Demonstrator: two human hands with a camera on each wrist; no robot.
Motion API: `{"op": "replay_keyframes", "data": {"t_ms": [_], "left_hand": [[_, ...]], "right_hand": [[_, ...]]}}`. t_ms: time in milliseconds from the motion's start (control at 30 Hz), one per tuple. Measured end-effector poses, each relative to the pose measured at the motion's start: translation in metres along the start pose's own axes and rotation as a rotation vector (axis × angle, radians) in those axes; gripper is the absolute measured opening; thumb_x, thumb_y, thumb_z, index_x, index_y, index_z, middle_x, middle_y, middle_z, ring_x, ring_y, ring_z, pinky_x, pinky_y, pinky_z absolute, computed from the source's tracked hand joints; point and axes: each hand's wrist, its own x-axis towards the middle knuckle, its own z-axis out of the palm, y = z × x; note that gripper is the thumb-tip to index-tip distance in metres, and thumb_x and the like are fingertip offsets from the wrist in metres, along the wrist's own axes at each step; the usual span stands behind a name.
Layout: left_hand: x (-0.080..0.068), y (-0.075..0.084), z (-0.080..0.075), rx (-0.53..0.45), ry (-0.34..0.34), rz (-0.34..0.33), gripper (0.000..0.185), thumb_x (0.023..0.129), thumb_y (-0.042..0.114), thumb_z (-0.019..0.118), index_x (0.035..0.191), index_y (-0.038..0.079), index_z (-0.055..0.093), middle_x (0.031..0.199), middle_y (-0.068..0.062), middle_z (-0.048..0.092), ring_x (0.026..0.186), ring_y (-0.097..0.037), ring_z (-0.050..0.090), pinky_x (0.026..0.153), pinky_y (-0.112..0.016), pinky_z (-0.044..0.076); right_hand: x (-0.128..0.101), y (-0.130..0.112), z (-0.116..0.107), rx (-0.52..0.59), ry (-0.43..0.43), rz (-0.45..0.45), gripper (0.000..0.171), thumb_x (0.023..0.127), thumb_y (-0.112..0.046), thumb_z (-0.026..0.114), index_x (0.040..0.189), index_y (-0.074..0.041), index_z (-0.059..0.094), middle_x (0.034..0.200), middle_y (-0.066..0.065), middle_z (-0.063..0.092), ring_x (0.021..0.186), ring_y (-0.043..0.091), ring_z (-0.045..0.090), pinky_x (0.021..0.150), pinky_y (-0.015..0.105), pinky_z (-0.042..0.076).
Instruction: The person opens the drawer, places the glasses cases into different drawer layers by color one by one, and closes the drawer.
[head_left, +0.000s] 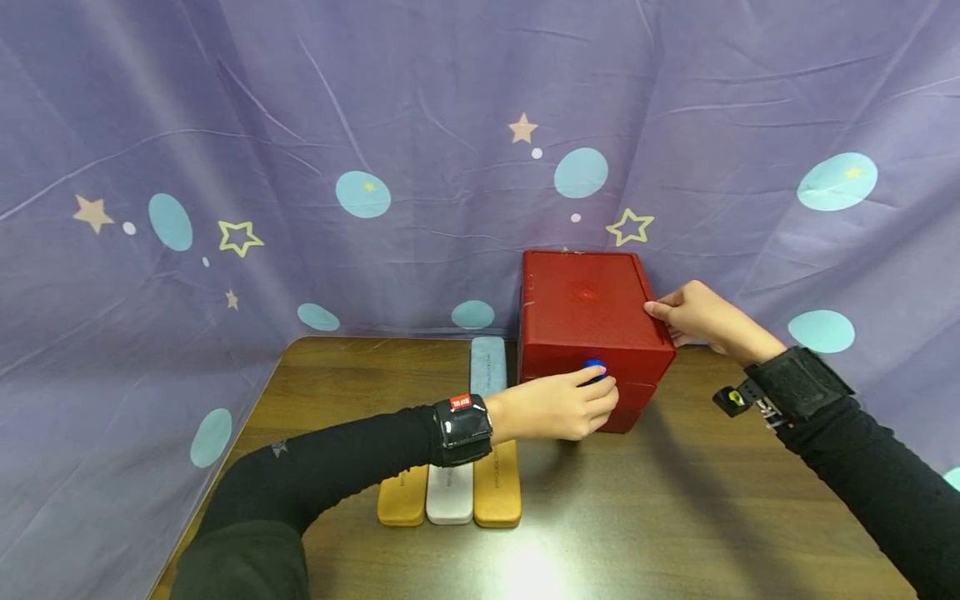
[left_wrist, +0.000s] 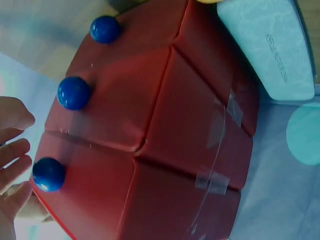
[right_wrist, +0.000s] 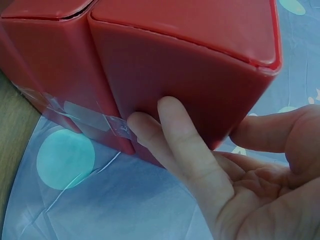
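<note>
A red box of stacked drawers (head_left: 588, 300) stands against the curtain, with blue round knobs down its front. My left hand (head_left: 558, 406) is at the front, its fingertips right at the top blue knob (left_wrist: 48, 174). In the left wrist view these fingers are loosely extended beside the knob, which shows whole. The middle knob (left_wrist: 74, 93) and lower knob (left_wrist: 105, 29) are untouched. On the box's right side, my right hand (head_left: 701, 318) lays straight fingers (right_wrist: 181, 127) against the side panel, with its thumb at the top edge. The drawer fronts sit level with each other.
Left of the box lie flat oblong cases on the wooden table (head_left: 630, 517): a light blue one (head_left: 488, 367), a white one (head_left: 450, 495) and two yellow ones, one (head_left: 497, 487) nearest the box. My left forearm crosses over them. A purple patterned curtain (head_left: 420, 125) hangs behind.
</note>
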Motion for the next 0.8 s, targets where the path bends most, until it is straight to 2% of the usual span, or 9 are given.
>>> {"op": "replay_keyframes", "data": {"t_ms": [167, 533, 800], "left_hand": [[-0.003, 0.011, -0.001, -0.004, -0.006, 0.045, 0.047, 0.109, 0.006, 0.027, 0.130, 0.020, 0.066, 0.136, 0.000, 0.064, 0.131, -0.018, 0.057, 0.116, -0.037, 0.042], [0.001, 0.023, 0.012, -0.051, -0.063, 0.040, 0.042, 0.109, 0.007, 0.031, 0.136, 0.019, 0.062, 0.142, 0.000, 0.062, 0.134, -0.018, 0.055, 0.117, -0.036, 0.041], [0.005, 0.026, 0.028, -0.050, -0.092, 0.019, 0.041, 0.110, 0.011, 0.032, 0.136, 0.020, 0.062, 0.141, 0.001, 0.062, 0.134, -0.017, 0.055, 0.116, -0.034, 0.042]], "right_hand": [[-0.001, 0.000, 0.001, 0.000, 0.008, -0.005, 0.048, 0.109, -0.016, 0.046, 0.133, 0.025, 0.048, 0.103, 0.027, 0.073, 0.083, 0.015, 0.072, 0.073, 0.037, 0.063], [0.000, 0.000, 0.002, -0.026, 0.027, -0.009, 0.048, 0.108, -0.017, 0.047, 0.133, 0.024, 0.048, 0.112, 0.036, 0.068, 0.086, 0.020, 0.073, 0.073, 0.039, 0.063], [0.000, 0.000, 0.002, -0.024, 0.041, -0.009, 0.049, 0.108, -0.018, 0.048, 0.131, 0.025, 0.051, 0.093, 0.018, 0.074, 0.079, 0.012, 0.070, 0.071, 0.035, 0.063]]}}
